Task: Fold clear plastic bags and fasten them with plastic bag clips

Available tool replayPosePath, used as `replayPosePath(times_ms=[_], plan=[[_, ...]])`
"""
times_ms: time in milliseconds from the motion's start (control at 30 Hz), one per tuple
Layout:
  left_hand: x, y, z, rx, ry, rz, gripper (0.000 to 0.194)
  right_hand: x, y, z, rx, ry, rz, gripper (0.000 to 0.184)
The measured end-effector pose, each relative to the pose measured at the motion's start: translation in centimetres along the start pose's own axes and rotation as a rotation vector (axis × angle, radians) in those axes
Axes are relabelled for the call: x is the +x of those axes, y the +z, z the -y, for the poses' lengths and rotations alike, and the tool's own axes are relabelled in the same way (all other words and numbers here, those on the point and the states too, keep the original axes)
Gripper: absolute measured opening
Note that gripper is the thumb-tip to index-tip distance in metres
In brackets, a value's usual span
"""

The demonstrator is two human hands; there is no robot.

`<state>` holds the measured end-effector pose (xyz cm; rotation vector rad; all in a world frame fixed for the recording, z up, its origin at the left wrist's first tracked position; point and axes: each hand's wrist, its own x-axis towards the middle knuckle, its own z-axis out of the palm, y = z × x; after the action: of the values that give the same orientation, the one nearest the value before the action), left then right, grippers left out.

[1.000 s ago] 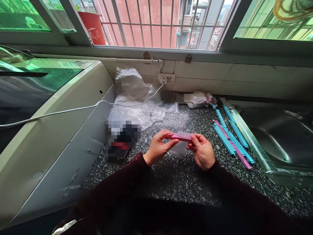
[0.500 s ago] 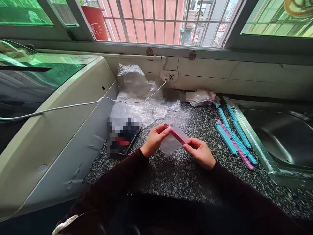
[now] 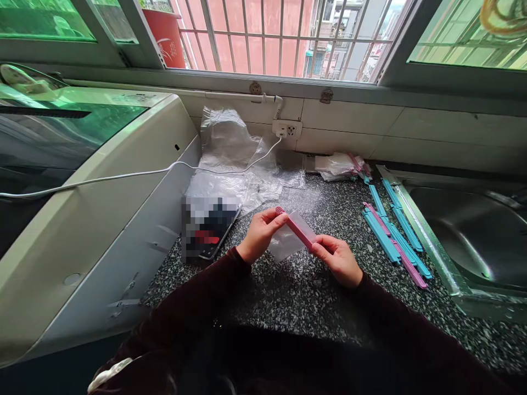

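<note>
Over the speckled counter, both my hands hold a pink bag clip (image 3: 300, 230) that slants down to the right. My left hand (image 3: 261, 236) pinches its upper left end between thumb and fingers. At the lower right end, my right hand (image 3: 340, 260) grips it the same way. Translucent plastic (image 3: 287, 246) shows on both sides of the clip; whether it is clamped inside I cannot tell. Right of my right hand lie several blue clips (image 3: 381, 236) and pink clips (image 3: 407, 266) in rows.
A phone (image 3: 222, 230), partly pixelated, lies left of my left hand. Behind it are crumpled clear plastic bags (image 3: 224, 142). A white cable (image 3: 177, 164) runs to the wall socket (image 3: 287, 129). The steel sink (image 3: 444, 274) is at right, a pale appliance (image 3: 135, 181) at left.
The pink clip has turned from nearly level to slanting, its right end lower. My right hand has shifted left and down to that end. Little differs over the last half second.
</note>
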<state>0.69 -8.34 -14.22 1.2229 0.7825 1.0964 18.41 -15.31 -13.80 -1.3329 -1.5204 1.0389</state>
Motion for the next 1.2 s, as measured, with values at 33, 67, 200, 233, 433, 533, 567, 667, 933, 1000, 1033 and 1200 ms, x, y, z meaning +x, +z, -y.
replayPosePath(times_ms=[33,67,200,233,433,533,567,667,933,1000,1033,1200], plan=[[0.01,0.0,-0.03,-0.002,-0.003,-0.009,0.031,0.0,0.01,0.05,0.004,0.006,-0.002,0.032],[0.01,0.01,-0.06,-0.005,-0.005,-0.017,0.031,-0.01,0.02,0.09,0.01,0.014,-0.003,0.032],[0.01,0.06,-0.14,-0.025,-0.001,-0.028,0.032,-0.05,0.09,0.12,0.027,0.046,-0.009,0.03],[0.01,0.07,-0.15,-0.028,0.002,-0.028,0.032,-0.07,0.1,0.09,0.029,0.051,-0.012,0.03],[-0.01,0.11,-0.14,-0.042,-0.012,-0.027,0.032,-0.08,0.14,-0.04,0.031,0.031,-0.034,0.026],[-0.01,0.11,-0.15,-0.049,-0.017,-0.019,0.032,-0.08,0.13,-0.1,0.024,0.027,-0.035,0.026],[-0.01,0.11,-0.16,-0.052,-0.018,-0.017,0.031,-0.08,0.12,-0.13,0.024,0.032,-0.033,0.027],[-0.01,0.08,-0.15,-0.058,-0.02,-0.016,0.032,-0.11,0.08,-0.22,0.023,0.038,-0.028,0.029],[-0.04,0.06,-0.14,-0.038,-0.019,-0.02,0.032,-0.08,0.1,-0.28,0.03,0.046,-0.029,0.029],[-0.04,0.1,-0.22,-0.03,-0.02,-0.027,0.033,-0.08,0.13,-0.29,0.032,0.054,-0.029,0.03],[-0.03,0.12,-0.26,-0.027,-0.019,-0.029,0.033,-0.08,0.15,-0.28,0.034,0.056,-0.03,0.03],[0.04,0.13,-0.36,-0.018,-0.01,-0.032,0.033,-0.08,0.14,-0.27,0.028,0.062,-0.033,0.031]])
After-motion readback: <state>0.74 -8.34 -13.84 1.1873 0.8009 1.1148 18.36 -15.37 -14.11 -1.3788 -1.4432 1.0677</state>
